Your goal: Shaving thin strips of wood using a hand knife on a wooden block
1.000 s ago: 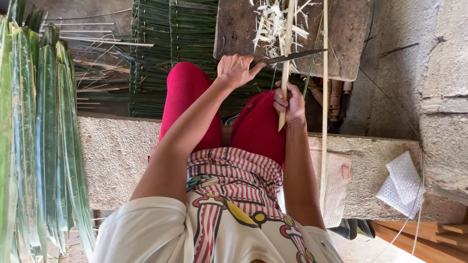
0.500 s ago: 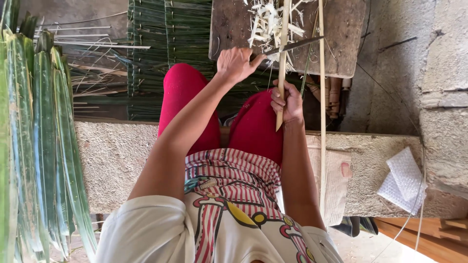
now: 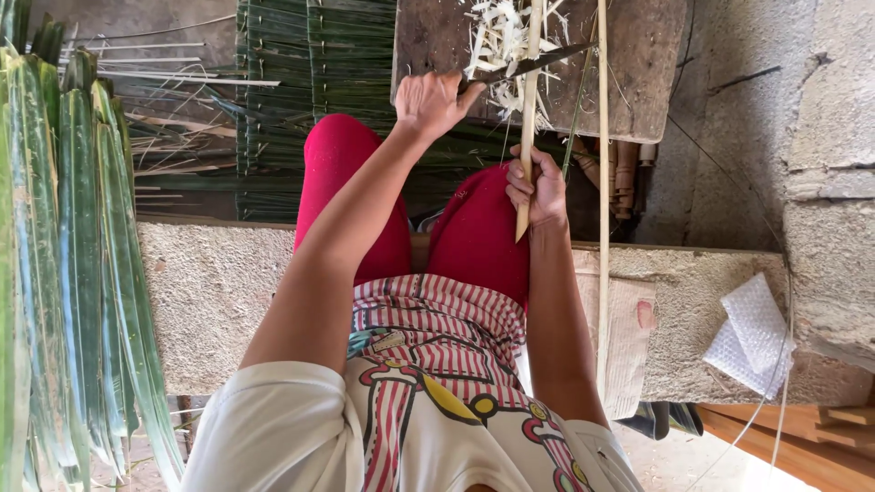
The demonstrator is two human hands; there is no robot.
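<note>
While left hand (image 3: 430, 102) fingers clamp one knife (image 3: 524, 66), right hand (image 3: 538, 187) fingers clamp one stick (image 3: 529, 118).

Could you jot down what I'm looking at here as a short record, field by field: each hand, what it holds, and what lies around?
Left hand: left hand grips the handle of a dark-bladed knife, blade laid across the stick
Right hand: right hand closed around a pale bamboo stick, held over the block
Work surface: worn wooden block strewn with pale shavings
Beside the stick: a long thin pale rod
Far side: stacked green strips
Left edge: long green leaves
Seat: rough concrete ledge
</note>
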